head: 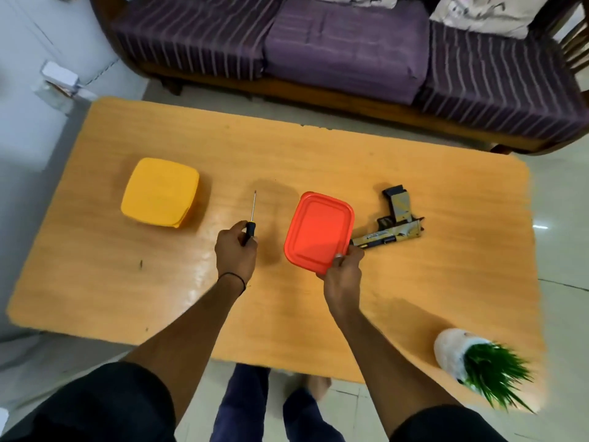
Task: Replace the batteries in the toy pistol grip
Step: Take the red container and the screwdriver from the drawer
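The toy pistol [392,228], tan and black, lies on its side on the wooden table [414,298], grip pointing away from me. Just left of it stands a red lidded box [318,229]; my right hand [342,279] grips its near right corner, thumb on the lid. My left hand [235,250] holds the black handle of a thin screwdriver [251,218], whose shaft points away from me over the table. No batteries are in sight.
A yellow lidded box [161,192] stands at the left of the table. A white pot with a green plant [471,365] sits at the near right corner. A purple striped sofa [344,49] runs behind the table.
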